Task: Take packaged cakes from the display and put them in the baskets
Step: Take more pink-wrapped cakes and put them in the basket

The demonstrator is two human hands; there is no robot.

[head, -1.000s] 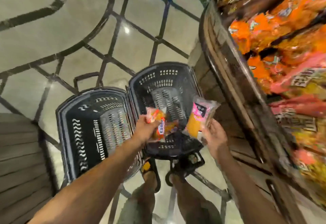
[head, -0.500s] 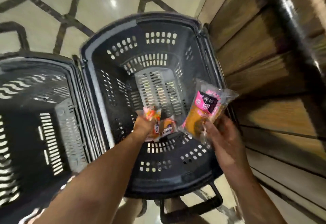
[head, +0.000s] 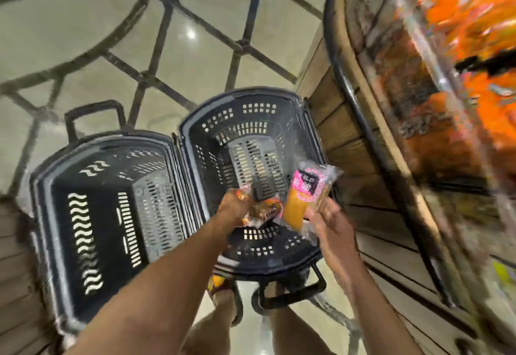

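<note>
Both hands hang over the right basket (head: pixel 279 257), which sits on the floor touching the left basket (head: pixel 47 215), and both baskets look bare inside. The left hand (head: pixel 233 211) is closed around a small brown cake pack (head: pixel 265 211); the right hand (head: pixel 332 226) looks half open, fingers loose against the edge of a yellow cake pack (head: pixel 300 201) that stands tilted above the basket's right wall. That is the likely slip — let go from there, the pack could tip over the rim toward the wooden display (head: pixel 363 142) rather than drop inside. The slick wrappers could also slide early. The yellow pack carries a pink and black label with characters too blurred to read — the brown one's print is unreadable too.
</note>
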